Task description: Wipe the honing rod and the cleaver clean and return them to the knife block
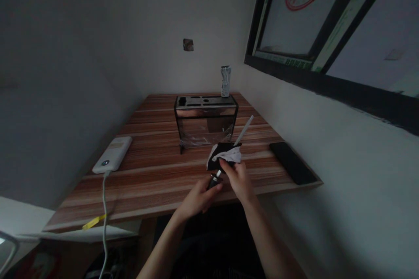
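Note:
My left hand (200, 196) is closed around the dark handle of a sharpening steel (244, 130), a long thin pale rod with a ring-like guard. The rod slants up and away to the right. Partway along it, my right hand (240, 178) pinches a black and white cloth (231, 154) wrapped about the rod, hiding that stretch. Both hands are above the table's front edge. Just beyond the cloth stands a knife block (206, 103) with a slotted top, see-through front and some clear film around its lower part.
A striped wooden table (153, 139) fits between the walls. On its left lies a white power bank (113, 154) with a cable (104, 209) and yellow tag (94, 222). A black phone (293, 163) lies at right. Behind the block is a silvery carton (225, 81).

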A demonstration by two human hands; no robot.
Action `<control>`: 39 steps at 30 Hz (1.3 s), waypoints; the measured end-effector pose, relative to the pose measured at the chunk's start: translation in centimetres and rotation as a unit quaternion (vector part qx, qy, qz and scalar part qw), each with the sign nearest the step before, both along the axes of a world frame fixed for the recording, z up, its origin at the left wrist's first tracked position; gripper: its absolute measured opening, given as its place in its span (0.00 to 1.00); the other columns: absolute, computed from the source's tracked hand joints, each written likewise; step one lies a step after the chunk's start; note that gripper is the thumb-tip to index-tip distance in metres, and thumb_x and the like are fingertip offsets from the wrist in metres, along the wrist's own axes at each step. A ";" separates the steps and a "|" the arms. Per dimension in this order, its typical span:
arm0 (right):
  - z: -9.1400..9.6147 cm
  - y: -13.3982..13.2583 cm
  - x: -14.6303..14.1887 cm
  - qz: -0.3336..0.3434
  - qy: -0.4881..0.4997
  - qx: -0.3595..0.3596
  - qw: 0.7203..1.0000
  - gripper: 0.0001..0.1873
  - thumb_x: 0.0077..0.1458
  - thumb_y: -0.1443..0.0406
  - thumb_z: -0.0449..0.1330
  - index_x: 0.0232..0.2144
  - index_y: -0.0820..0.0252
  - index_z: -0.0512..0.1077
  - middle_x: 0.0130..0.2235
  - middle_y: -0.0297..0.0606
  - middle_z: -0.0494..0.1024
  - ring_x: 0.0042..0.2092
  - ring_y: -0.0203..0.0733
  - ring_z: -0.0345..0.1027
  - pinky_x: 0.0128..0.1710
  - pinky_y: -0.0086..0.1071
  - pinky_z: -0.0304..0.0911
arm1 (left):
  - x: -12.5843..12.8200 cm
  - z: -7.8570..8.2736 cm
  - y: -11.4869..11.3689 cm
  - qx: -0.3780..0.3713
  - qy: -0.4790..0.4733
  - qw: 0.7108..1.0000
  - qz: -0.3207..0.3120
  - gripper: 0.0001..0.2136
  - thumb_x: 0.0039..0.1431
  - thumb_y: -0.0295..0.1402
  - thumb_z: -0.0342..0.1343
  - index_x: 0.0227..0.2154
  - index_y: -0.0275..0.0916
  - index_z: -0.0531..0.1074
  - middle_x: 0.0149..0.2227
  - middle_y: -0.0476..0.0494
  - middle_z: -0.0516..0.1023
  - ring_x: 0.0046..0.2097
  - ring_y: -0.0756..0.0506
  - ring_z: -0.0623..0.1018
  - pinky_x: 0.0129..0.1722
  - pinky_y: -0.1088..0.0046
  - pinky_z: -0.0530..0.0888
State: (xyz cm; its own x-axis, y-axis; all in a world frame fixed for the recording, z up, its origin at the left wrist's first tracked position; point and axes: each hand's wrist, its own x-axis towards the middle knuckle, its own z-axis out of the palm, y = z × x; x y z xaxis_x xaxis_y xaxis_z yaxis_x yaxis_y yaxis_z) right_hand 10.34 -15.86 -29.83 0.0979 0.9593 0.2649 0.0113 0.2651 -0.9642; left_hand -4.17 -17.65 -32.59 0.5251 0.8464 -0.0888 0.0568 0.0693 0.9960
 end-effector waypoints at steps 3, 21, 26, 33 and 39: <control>0.4 1.0 1.0 -0.029 -0.007 0.023 0.999 0.15 0.53 0.52 0.60 0.34 0.56 0.77 0.39 0.38 0.81 0.45 0.47 0.73 0.49 0.39 0.65 | 0.0 0.2 -0.1 -0.006 -0.002 1.000 -0.011 0.20 0.56 0.51 0.54 0.34 0.37 0.63 0.14 0.62 0.56 0.13 0.58 0.54 0.11 0.82 0.52; 4.3 5.3 6.0 -0.196 0.104 0.133 0.966 0.20 0.49 0.51 0.62 0.40 0.57 0.74 0.45 0.39 0.78 0.52 0.46 0.67 0.54 0.41 0.60 | -0.2 0.1 -0.3 0.013 0.058 0.998 -0.038 0.15 0.59 0.46 0.51 0.36 0.37 0.64 0.17 0.61 0.56 0.15 0.57 0.56 0.11 0.83 0.54; 4.8 5.6 5.2 -0.193 0.139 0.140 0.961 0.21 0.49 0.50 0.61 0.40 0.58 0.73 0.44 0.39 0.78 0.50 0.46 0.69 0.50 0.40 0.64 | -0.2 0.1 -0.4 0.011 0.064 0.997 -0.035 0.15 0.59 0.46 0.51 0.32 0.38 0.62 0.16 0.61 0.55 0.15 0.57 0.55 0.11 0.83 0.54; 3.2 4.7 3.5 -0.164 0.089 0.100 0.977 0.19 0.52 0.50 0.59 0.36 0.58 0.75 0.38 0.39 0.79 0.46 0.46 0.71 0.46 0.38 0.65 | -0.3 -0.2 -0.3 0.001 0.044 0.999 -0.026 0.18 0.58 0.50 0.52 0.32 0.38 0.61 0.14 0.62 0.55 0.14 0.57 0.54 0.11 0.84 0.52; 1.1 3.1 1.4 -0.106 -0.015 0.019 0.994 0.18 0.52 0.50 0.59 0.29 0.57 0.76 0.28 0.36 0.78 0.36 0.45 0.72 0.40 0.36 0.67 | -0.2 -0.2 -0.2 -0.019 0.014 1.000 0.001 0.21 0.56 0.52 0.53 0.36 0.37 0.63 0.14 0.63 0.56 0.13 0.57 0.54 0.10 0.83 0.52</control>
